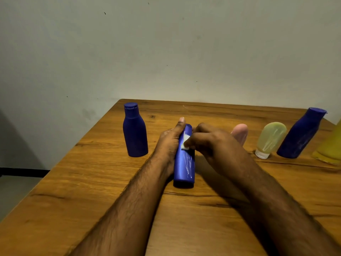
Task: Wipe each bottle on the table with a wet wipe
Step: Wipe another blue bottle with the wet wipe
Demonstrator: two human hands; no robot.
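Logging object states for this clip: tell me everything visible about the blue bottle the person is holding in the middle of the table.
The middle blue bottle is tall, slim, glossy blue plastic, standing upright near the centre of the wooden table. Thin whitish streaks mark its lower front. Its top is mostly hidden by the hands, so the cap cannot be made out. The left hand grips its left side, thumb reaching up beside the top. The right hand pinches a small white wet wipe against its upper front. No other bottle touches it.
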